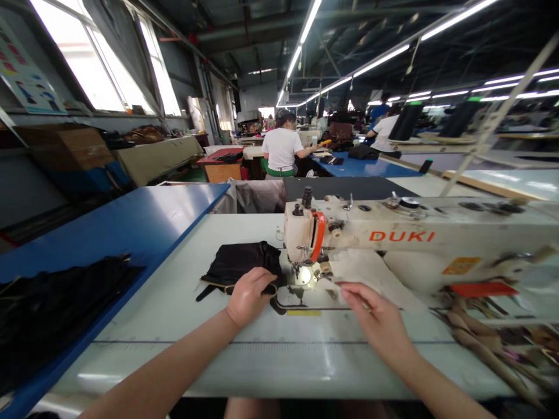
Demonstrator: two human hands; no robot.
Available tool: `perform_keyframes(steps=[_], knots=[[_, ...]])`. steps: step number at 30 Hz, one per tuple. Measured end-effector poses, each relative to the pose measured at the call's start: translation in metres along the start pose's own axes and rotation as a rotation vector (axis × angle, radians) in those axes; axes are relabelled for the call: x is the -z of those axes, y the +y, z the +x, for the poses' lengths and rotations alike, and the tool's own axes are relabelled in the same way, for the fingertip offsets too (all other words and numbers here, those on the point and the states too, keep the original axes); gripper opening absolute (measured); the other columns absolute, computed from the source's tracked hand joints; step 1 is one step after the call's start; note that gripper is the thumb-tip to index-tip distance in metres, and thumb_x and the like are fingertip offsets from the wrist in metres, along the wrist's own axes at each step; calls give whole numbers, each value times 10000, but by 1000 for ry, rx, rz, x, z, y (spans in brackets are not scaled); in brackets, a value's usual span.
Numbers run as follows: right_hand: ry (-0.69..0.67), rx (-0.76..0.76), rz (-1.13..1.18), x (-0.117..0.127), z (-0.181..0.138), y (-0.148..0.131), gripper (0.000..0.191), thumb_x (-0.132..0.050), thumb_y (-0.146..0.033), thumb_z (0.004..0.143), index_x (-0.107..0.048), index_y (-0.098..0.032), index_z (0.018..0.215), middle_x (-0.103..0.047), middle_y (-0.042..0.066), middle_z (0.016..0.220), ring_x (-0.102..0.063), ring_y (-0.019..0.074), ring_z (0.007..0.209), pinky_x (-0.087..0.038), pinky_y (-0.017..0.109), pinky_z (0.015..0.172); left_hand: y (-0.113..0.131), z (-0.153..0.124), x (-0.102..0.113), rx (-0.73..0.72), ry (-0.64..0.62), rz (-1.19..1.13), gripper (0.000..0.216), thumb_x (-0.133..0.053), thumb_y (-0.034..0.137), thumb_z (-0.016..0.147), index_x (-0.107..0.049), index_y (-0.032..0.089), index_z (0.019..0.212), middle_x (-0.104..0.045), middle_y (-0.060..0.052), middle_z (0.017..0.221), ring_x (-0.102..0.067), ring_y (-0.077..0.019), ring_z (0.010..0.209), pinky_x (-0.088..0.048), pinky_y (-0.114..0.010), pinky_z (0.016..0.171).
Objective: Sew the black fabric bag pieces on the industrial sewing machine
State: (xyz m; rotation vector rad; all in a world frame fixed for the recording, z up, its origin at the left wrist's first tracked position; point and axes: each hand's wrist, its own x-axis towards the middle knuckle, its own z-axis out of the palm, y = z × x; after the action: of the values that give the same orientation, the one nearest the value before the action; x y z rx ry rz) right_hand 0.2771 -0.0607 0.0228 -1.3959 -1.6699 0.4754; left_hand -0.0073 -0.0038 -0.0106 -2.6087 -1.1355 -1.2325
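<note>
A small black fabric piece (242,263) with a light trimmed edge lies on the pale sewing table (183,326), just left of the needle of a cream sewing machine (393,238). My left hand (248,295) rests on the near edge of this fabric with its fingers curled down onto it. My right hand (375,317) lies on the table to the right of the needle plate, fingers extended toward the presser foot (305,272), touching a pale cloth (371,276) under the machine arm.
A blue table (144,221) at left carries a heap of dark fabric (52,314). Brown paper strips and small tools (489,337) lie at right. Other people in white shirts (282,148) work at tables behind the machine. Boxes line the window wall.
</note>
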Motion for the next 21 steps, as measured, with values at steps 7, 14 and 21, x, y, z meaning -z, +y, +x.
perform_keyframes(steps=[7,14,21], knots=[[-196,500,-202,-74,11,-20,191,-469,-164,913,-650,-215,940,-654,66,1030,-588,210,974,-493,390,859,1,1,8,55,178,-6,354,-491,-23,722,-637,160,987,-634,-72,928,-578,-193,879,-511,-325,774],[-381,535,-283,-86,18,-21,227,-476,-116,897,-646,-197,1023,-629,75,1120,-539,221,1087,-460,413,947,-1,0,4,17,15,20,382,-471,-17,705,-629,162,1002,-637,-78,970,-573,-205,900,-515,-348,778],[-310,428,-253,-51,13,-4,312,-411,-150,927,-595,-225,1167,-605,84,1057,-537,225,991,-479,409,855,2,1,4,-7,2,45,402,-456,-23,677,-623,153,997,-647,-85,1006,-578,-218,923,-515,-358,785]])
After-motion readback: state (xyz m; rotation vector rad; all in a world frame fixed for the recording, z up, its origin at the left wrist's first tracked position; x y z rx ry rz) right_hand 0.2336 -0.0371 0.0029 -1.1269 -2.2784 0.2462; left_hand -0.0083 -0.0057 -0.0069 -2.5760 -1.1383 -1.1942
